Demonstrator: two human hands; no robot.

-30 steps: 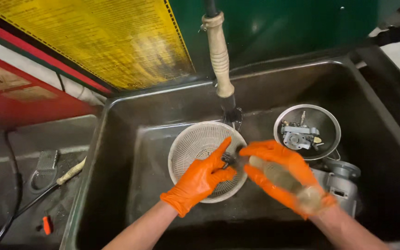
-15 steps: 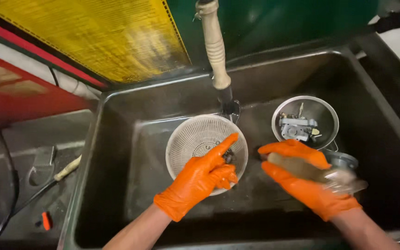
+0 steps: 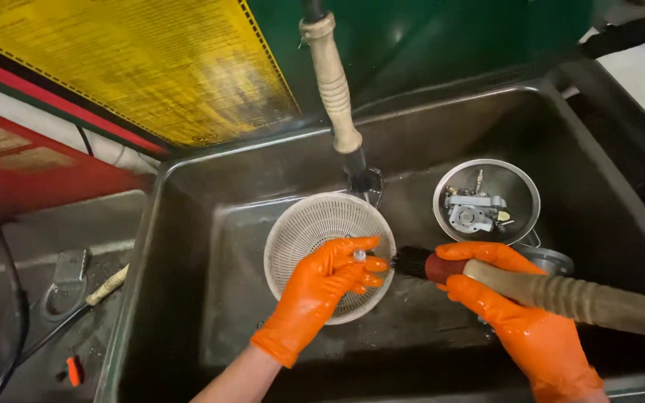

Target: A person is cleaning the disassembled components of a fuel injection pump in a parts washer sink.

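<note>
A: Compared with half a second ago, my right hand (image 3: pixel 520 325) is now closer to the white strainer basket (image 3: pixel 328 254), and the flow-through brush (image 3: pixel 421 264) on its ribbed hose (image 3: pixel 584 300) has turned so that the dark bristles point at the basket's right rim. Before, the hose lay flatter and nearer to the steel bowl (image 3: pixel 487 200).

B: And the left hand (image 3: pixel 322 292)?

A: It has moved little. It is over the lower right part of the basket, and the fingertips pinch a small pale part (image 3: pixel 358 255). The grip there is narrow, only thumb and two fingers I think. The right grip is wrapped full around the brush neck.

B: What is the part?

A: Too small to tell. I judge it belongs to the carburettor body (image 3: pixel 472 209) that lies in the steel bowl, behind and right of the basket.

B: How to brush it well?

A: I would keep the part above the basket, so if it slips it falls in the mesh and not on the sink (image 3: pixel 210 224) floor. Short strokes with the bristle tips, light pressure, and turn the part between the fingers. The second hose (image 3: pixel 334 89), behind the basket, I leave alone.
</note>
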